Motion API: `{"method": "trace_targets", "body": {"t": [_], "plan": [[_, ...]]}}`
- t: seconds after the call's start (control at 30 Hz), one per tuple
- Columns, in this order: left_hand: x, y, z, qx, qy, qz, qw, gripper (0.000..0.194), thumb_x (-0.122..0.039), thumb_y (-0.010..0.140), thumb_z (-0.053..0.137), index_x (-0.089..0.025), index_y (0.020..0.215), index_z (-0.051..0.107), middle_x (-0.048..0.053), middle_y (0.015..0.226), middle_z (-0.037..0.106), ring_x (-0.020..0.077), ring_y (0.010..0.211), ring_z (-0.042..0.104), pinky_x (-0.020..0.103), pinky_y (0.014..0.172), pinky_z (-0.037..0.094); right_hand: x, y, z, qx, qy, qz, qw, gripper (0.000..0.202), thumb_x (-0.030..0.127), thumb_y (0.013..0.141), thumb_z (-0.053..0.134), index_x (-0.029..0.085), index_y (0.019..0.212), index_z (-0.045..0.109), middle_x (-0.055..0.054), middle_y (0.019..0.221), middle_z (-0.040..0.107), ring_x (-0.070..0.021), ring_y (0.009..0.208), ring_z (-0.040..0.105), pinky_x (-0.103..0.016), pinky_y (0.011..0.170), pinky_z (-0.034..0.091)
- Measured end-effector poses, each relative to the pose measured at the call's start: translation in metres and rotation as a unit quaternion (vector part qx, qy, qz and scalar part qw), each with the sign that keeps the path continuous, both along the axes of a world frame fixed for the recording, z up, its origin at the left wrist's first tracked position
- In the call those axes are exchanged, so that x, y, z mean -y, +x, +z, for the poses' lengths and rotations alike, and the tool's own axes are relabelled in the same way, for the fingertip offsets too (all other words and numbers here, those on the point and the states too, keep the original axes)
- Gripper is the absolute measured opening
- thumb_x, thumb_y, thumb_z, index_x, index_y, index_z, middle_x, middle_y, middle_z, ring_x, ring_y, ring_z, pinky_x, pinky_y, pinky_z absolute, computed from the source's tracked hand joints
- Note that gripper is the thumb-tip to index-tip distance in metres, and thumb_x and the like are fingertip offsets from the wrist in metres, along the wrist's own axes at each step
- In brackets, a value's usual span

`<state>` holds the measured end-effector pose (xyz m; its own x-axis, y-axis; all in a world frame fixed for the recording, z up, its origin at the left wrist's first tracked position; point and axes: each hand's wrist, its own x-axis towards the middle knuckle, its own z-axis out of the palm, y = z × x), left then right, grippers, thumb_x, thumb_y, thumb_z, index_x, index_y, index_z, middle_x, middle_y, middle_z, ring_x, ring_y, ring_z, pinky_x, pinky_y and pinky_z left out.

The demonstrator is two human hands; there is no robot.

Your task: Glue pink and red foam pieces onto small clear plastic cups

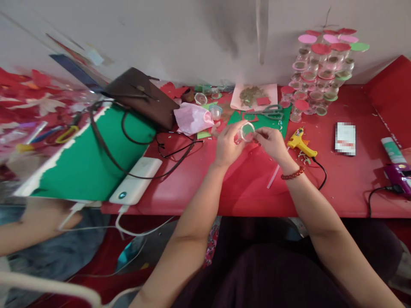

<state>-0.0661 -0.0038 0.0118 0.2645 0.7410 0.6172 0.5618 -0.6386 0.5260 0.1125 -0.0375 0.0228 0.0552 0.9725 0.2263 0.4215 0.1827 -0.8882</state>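
My left hand [228, 144] is closed around a small clear plastic cup [247, 131], whose round whitish rim faces me. At the rim's right edge, the fingertips of my right hand [269, 140] are pinched together against the cup; any small piece between them is hidden. Just beyond lie grey scissors [272, 112] on a green sheet [262, 124], with red paper scraps around them. A yellow glue gun [302, 143] rests right of my right hand. Beneath it a pale glue stick [273, 176] lies on the red table [321, 188].
Stacked clear cups with coloured paper discs [317, 79] stand at the back right. On the left are a brown bag [138, 96], glasses [173, 149], a white power bank [136, 182] and a green board [93, 158]. Another person's arm [38, 226] is at lower left.
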Motion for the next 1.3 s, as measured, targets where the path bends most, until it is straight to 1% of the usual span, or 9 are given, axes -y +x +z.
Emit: {"method": "trace_targets", "body": {"t": [0.13, 0.23, 0.43, 0.6, 0.73, 0.83, 0.97, 1.1, 1.3], "plan": [[0.000, 0.000, -0.003, 0.000, 0.001, -0.011, 1.000, 0.043, -0.044, 0.091, 0.080, -0.028, 0.129, 0.072, 0.010, 0.126, 0.080, 0.0312, 0.122, 0.073, 0.058, 0.128, 0.031, 0.001, -0.001, 0.001, 0.045, -0.001, -0.009, 0.999, 0.022, 0.024, 0.098, 0.059, 0.020, 0.078, 0.067, -0.004, 0.078, 0.073, -0.0167, 0.072, 0.065, -0.029, 0.072, 0.046], [0.000, -0.001, -0.004, 0.004, 0.002, -0.024, 1.000, 0.051, -0.052, 0.089, 0.081, -0.026, 0.131, 0.070, 0.011, 0.128, 0.079, 0.0319, 0.125, 0.072, 0.055, 0.126, 0.037, 0.001, -0.004, -0.003, 0.125, 0.040, -0.043, 0.990, 0.020, 0.012, 0.094, 0.055, 0.021, 0.079, 0.063, -0.006, 0.084, 0.073, -0.0189, 0.079, 0.065, -0.031, 0.075, 0.044], [-0.003, -0.007, -0.004, 0.015, -0.020, -0.022, 0.999, 0.059, -0.062, 0.085, 0.081, -0.028, 0.131, 0.069, 0.009, 0.126, 0.080, 0.0336, 0.125, 0.072, 0.058, 0.128, 0.031, -0.001, 0.001, -0.012, 0.170, 0.129, -0.066, 0.975, 0.023, 0.011, 0.097, 0.047, 0.022, 0.085, 0.062, -0.007, 0.089, 0.069, -0.0207, 0.083, 0.061, -0.033, 0.077, 0.046], [-0.012, -0.009, -0.006, 0.100, -0.091, -0.096, 0.986, 0.065, -0.061, 0.084, 0.083, -0.027, 0.136, 0.063, 0.010, 0.127, 0.078, 0.0314, 0.123, 0.073, 0.053, 0.117, 0.049, -0.005, 0.010, -0.010, 0.107, 0.205, 0.015, 0.973, 0.018, 0.015, 0.100, 0.057, 0.023, 0.106, 0.072, -0.006, 0.103, 0.070, -0.0192, 0.094, 0.065, -0.033, 0.083, 0.053], [-0.017, -0.011, -0.006, 0.165, -0.181, -0.194, 0.950, 0.066, -0.062, 0.086, 0.080, -0.028, 0.138, 0.057, 0.011, 0.124, 0.078, 0.0276, 0.115, 0.076, 0.044, 0.099, 0.062, -0.005, 0.015, -0.007, 0.105, 0.256, 0.066, 0.959, 0.016, 0.023, 0.102, 0.063, 0.025, 0.103, 0.079, -0.007, 0.111, 0.071, -0.0204, 0.103, 0.068, -0.037, 0.090, 0.057], [-0.018, -0.015, -0.003, 0.176, -0.207, -0.228, 0.935, 0.058, -0.064, 0.089, 0.076, -0.028, 0.132, 0.060, 0.011, 0.127, 0.076, 0.0252, 0.114, 0.076, 0.038, 0.092, 0.063, -0.003, 0.017, -0.006, 0.110, 0.271, 0.092, 0.952, 0.020, 0.026, 0.105, 0.060, 0.026, 0.106, 0.080, -0.008, 0.115, 0.075, -0.0208, 0.108, 0.071, -0.038, 0.095, 0.058], [-0.016, -0.017, 0.003, 0.100, -0.167, -0.189, 0.963, 0.051, -0.064, 0.090, 0.074, -0.026, 0.124, 0.068, 0.010, 0.132, 0.075, 0.0234, 0.110, 0.076, 0.036, 0.095, 0.060, 0.003, 0.014, -0.006, 0.159, 0.236, 0.097, 0.954, 0.025, 0.021, 0.106, 0.054, 0.023, 0.107, 0.079, -0.009, 0.111, 0.078, -0.0211, 0.104, 0.074, -0.037, 0.093, 0.059], [-0.010, -0.013, 0.007, -0.025, -0.117, -0.125, 0.985, 0.035, -0.045, 0.089, 0.082, -0.028, 0.118, 0.075, 0.006, 0.121, 0.081, 0.0237, 0.104, 0.076, 0.042, 0.104, 0.053, 0.006, 0.006, -0.008, 0.200, 0.230, 0.077, 0.949, 0.024, 0.017, 0.103, 0.055, 0.021, 0.106, 0.079, -0.010, 0.111, 0.079, -0.0222, 0.101, 0.074, -0.035, 0.089, 0.058], [-0.001, -0.007, 0.012, -0.081, -0.092, -0.034, 0.992, 0.018, -0.024, 0.089, 0.081, -0.030, 0.105, 0.077, 0.002, 0.123, 0.082, 0.0278, 0.116, 0.075, 0.055, 0.120, 0.035, 0.007, 0.008, -0.003, 0.201, 0.212, 0.122, 0.948, 0.026, 0.012, 0.099, 0.054, 0.021, 0.097, 0.078, -0.008, 0.107, 0.079, -0.0201, 0.100, 0.074, -0.032, 0.088, 0.057]]}}
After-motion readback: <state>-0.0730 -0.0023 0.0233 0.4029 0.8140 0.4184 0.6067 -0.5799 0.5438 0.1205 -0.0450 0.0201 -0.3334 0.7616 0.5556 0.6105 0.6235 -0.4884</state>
